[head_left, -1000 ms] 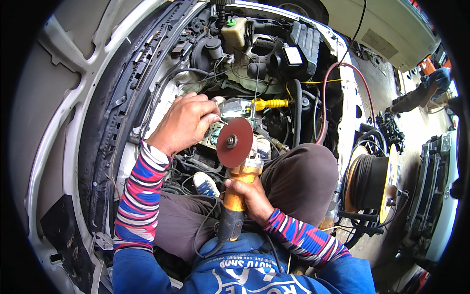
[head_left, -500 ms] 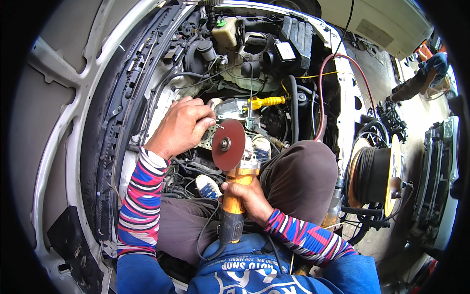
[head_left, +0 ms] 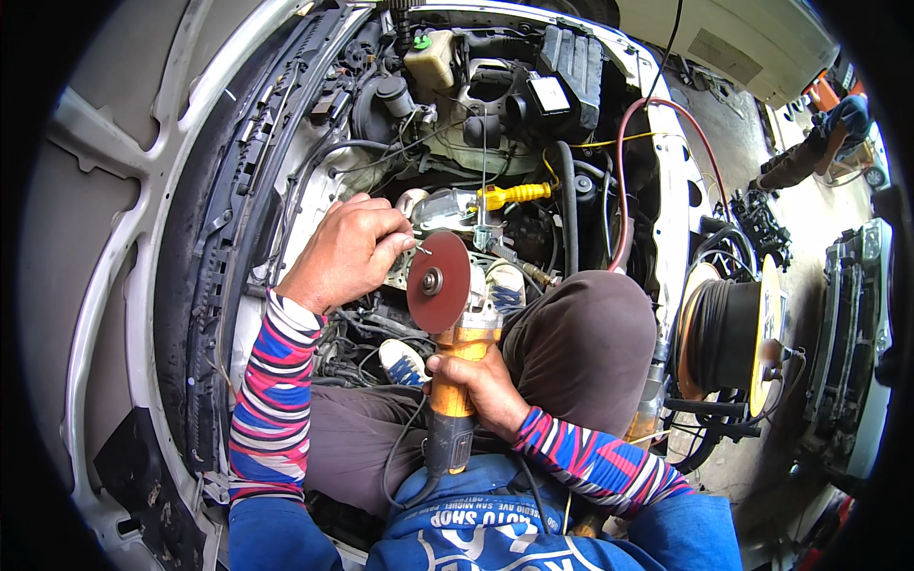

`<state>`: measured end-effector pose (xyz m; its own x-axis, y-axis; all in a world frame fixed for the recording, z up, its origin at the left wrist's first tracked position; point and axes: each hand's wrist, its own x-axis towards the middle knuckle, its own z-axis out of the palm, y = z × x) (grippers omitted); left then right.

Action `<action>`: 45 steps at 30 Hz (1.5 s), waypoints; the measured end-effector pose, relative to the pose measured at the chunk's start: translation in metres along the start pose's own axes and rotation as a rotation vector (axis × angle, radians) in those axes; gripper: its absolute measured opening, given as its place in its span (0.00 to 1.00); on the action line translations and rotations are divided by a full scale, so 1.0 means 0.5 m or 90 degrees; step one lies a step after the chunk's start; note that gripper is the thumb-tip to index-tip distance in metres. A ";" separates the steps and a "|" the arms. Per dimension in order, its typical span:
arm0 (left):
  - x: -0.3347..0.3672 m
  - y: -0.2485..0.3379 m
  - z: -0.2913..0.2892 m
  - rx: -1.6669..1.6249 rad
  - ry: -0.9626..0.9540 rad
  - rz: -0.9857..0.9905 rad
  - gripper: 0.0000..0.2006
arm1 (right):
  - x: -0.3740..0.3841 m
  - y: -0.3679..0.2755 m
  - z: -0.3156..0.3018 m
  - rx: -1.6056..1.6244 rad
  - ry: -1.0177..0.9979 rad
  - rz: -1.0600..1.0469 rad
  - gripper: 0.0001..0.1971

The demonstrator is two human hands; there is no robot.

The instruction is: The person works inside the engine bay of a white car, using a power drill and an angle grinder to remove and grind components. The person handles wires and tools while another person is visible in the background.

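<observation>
My right hand (head_left: 490, 388) is wrapped round the yellow and black body of an angle grinder (head_left: 451, 402), which stands upright in front of my torso. At its top is a reddish-brown disc (head_left: 440, 303), its face turned to the left. My left hand (head_left: 350, 246) pinches a thin, short metal pin (head_left: 422, 248) between thumb and fingers. The pin's tip is at the disc's upper edge; whether they touch I cannot tell. Just beyond the disc lies a caged work light (head_left: 514, 196) with a yellow handle. The left fingertips are partly hidden.
I sit inside an open engine bay, a shoe (head_left: 404, 363) among hoses and wires. A pale reservoir (head_left: 430, 63) and a black ribbed housing (head_left: 573, 76) stand at the far side. A cable reel (head_left: 725, 333) and a red hose (head_left: 624, 181) are right. Another person's leg (head_left: 809, 152) shows far right.
The view has shifted slightly. Both hands, the grinder and the pin keep nearly the same positions relative to each other.
</observation>
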<state>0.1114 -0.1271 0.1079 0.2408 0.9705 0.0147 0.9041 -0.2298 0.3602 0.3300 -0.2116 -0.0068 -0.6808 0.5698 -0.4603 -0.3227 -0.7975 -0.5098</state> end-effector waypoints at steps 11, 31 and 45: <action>0.004 -0.003 0.003 -0.006 -0.020 -0.001 0.06 | 0.001 0.002 0.001 -0.007 0.010 -0.007 0.18; 0.006 -0.002 0.002 0.010 -0.018 0.001 0.06 | 0.006 0.009 0.001 -0.001 0.031 -0.019 0.19; 0.014 0.002 -0.004 0.019 -0.032 0.007 0.05 | 0.003 0.003 0.002 -0.004 0.018 -0.015 0.19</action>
<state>0.1135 -0.1205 0.1102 0.2669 0.9633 -0.0288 0.9112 -0.2426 0.3328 0.3278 -0.2118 -0.0076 -0.6539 0.5934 -0.4693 -0.3335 -0.7829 -0.5252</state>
